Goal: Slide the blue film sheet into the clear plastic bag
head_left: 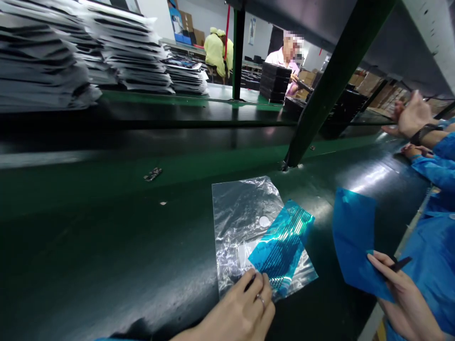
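A clear plastic bag point(241, 222) lies flat on the dark green conveyor belt point(106, 255). A shiny blue film sheet point(282, 246) with striped reflections lies on the bag's lower right part. My left hand point(240, 310), a ring on one finger, pinches the near edge of the bag and film with its fingertips. At the right, my right hand point(398, 289) holds up a second blue film sheet point(355, 237) by its lower corner, together with a thin dark strip.
Stacks of bagged flat items point(106, 52) stand on the green shelf behind the belt. A slanted green post point(320, 99) meets the belt ahead. A small dark part point(152, 174) lies on the belt. A co-worker's hands point(414, 118) in blue sleeves work at right; other people sit beyond.
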`<state>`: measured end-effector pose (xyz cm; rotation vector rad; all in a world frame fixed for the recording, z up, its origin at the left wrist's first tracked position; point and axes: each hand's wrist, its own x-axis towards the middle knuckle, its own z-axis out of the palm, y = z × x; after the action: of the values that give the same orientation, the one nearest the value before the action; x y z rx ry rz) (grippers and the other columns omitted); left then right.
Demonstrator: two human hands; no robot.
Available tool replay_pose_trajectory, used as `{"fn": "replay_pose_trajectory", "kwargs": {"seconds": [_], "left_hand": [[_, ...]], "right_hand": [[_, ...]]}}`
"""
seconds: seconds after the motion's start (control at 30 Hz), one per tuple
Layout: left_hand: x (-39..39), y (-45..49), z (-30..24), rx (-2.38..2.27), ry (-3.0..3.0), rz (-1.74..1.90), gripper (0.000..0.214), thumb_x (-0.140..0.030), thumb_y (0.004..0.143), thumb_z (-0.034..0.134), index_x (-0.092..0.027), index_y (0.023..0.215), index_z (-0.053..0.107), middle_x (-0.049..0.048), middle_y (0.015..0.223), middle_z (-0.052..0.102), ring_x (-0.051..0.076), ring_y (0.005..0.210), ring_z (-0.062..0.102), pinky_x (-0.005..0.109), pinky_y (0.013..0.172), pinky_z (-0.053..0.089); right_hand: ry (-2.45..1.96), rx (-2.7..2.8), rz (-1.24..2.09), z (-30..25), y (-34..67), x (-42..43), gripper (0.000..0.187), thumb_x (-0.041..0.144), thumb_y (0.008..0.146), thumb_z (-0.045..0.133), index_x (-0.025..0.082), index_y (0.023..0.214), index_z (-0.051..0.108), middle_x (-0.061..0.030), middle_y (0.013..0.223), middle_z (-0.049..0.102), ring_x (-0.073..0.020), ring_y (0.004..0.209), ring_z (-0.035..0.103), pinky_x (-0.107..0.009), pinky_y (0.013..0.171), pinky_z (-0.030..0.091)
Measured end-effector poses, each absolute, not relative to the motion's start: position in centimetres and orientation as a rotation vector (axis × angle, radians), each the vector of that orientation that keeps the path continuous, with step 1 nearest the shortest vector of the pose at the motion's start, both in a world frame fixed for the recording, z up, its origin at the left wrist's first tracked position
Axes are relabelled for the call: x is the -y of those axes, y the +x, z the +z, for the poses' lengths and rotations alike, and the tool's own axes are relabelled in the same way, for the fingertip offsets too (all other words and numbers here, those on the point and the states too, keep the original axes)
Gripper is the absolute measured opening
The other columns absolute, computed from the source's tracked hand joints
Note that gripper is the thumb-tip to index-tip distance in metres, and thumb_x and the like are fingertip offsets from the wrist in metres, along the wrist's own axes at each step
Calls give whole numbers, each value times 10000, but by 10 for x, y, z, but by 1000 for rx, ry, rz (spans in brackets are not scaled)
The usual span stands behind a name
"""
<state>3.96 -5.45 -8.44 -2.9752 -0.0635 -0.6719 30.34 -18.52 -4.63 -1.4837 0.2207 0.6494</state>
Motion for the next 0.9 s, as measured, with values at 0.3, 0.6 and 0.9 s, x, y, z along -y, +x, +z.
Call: {"fn": "replay_pose_trajectory", "kwargs": {"seconds": [0.3,0.6,0.9], "left_hand": [[57,40,-87,73,-2984,-730,98,-165,857,540,-152,794,615,33,891,652,185,823,554,296,826,415],[59,35,-96,63,-2978,-696,90,-159,865,526,-148,824,606,44,908,637,190,828,555,317,845,409],[63,35,-98,99,-2944,-742,75,-184,855,549,-152,810,601,39,896,642,198,836,558,312,830,411]], "right_hand": [[-1506,-151,671,-47,307,182,546,212,262,898,184,745,645,46,735,600,-124,633,569,-135,473,540],[-1587,188,553,-40,311,176,380,323,415,873,209,716,671,23,689,574,-124,616,549,-122,477,501],[-1728,905,587,-23,338,149,187,346,621,773,206,717,696,4,721,616,-125,704,555,-144,620,460]]}}
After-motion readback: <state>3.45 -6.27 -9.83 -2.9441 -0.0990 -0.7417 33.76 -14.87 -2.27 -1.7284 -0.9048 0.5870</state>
